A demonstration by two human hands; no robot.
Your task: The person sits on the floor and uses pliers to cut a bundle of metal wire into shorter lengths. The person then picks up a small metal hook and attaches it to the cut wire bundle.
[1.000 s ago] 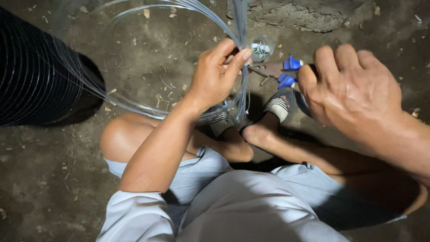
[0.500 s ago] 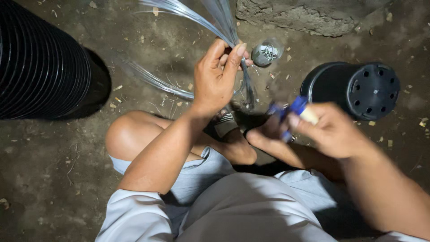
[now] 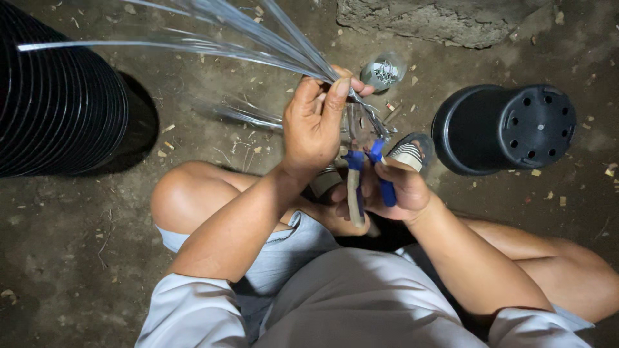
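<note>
Left hand (image 3: 316,125) raised, pinching wire bundle (image 3: 258,35), right hand (image 3: 393,190) gripping blue-handled pliers (image 3: 367,161) beneath, black pot (image 3: 503,129) near right, bare dirt floor (image 3: 77,245) left.

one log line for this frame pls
left hand: pinches wire bundle | right hand: grips pliers, tip at wires | pot: on its side, right

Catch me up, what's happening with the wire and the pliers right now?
A person sits on a dirt floor. Their left hand pinches a bundle of thin wires that fans up and away. Their right hand grips blue-handled pliers, whose head meets the bundle just below the left fingers. An upturned black plastic pot sits to the right, a stack of black pots lies to the left, and a small shiny round object rests nearby.
</note>
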